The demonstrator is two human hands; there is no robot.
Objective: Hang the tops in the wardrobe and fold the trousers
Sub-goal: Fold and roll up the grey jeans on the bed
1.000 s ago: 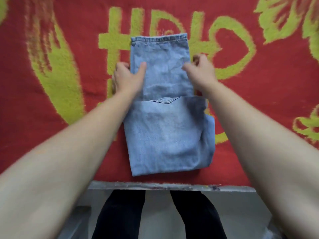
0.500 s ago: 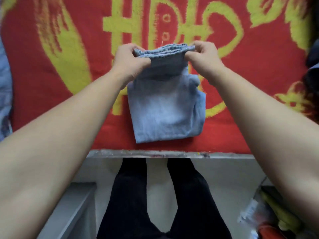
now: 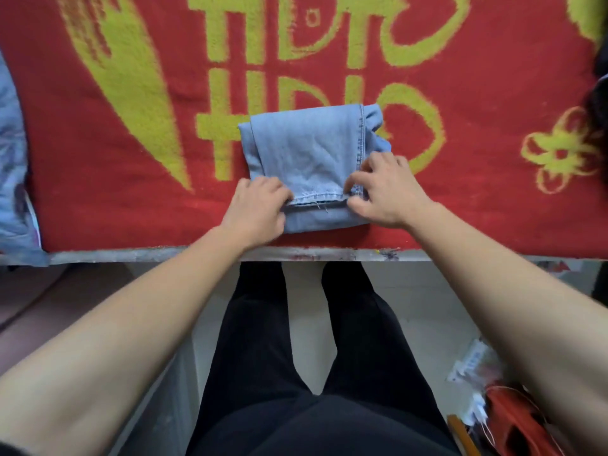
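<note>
My pale blue denim trousers (image 3: 306, 149) lie folded into a thick, creased packet mid-frame on the red-and-yellow blanket (image 3: 131, 192), near its lower edge, my left hand (image 3: 258, 207) and right hand (image 3: 386, 192) each pinching a corner of the stitched, fraying hem.

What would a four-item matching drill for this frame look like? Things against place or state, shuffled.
Things:
1. folded jeans
2. left hand
3. right hand
4. blue garment

Place or state:
a. far left edge of view
b. pinches the right end of the hem
c. lies on the red blanket
d. holds the hem's left end

Pairs: 1-c, 2-d, 3-b, 4-a
</note>
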